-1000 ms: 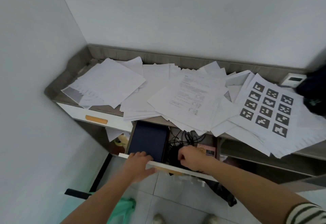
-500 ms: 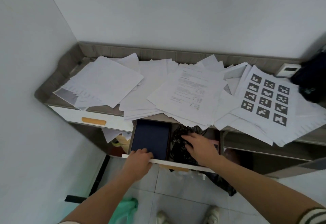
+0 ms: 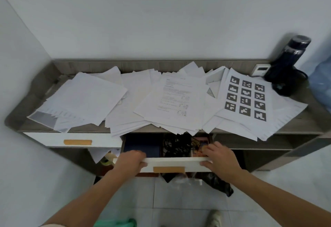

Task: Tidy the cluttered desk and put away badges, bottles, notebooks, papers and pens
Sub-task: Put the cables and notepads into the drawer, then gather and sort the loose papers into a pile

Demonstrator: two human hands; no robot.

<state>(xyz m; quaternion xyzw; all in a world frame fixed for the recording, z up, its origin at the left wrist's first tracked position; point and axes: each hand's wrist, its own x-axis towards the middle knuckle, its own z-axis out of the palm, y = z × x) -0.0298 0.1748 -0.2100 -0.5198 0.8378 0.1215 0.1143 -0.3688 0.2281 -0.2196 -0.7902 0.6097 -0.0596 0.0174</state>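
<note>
A long grey wood-grain desk (image 3: pixel 21 112) fills the corner between white walls. Loose white paper sheets (image 3: pixel 86 98) cover nearly all of its top, some hanging over the front edge. Among them, toward the right, lies a printed sheet of black square markers (image 3: pixel 245 98). A tall dark blue bottle (image 3: pixel 288 62) stands upright at the back right, well apart from both hands.

Below the desk top a white pulled-out drawer (image 3: pixel 172 162) with an orange tape strip on its front stands partly out. A dark blue notebook (image 3: pixel 141 146) lies flat in its left part, just behind the left grip (image 3: pixel 131 161), and a tangle of black cables (image 3: pixel 177 146) lies beside it.

The left grip curls over the drawer front's top edge at the left end. The right grip (image 3: pixel 221 158) clasps the right end, fingers over the edge, thumb on the face.
</note>
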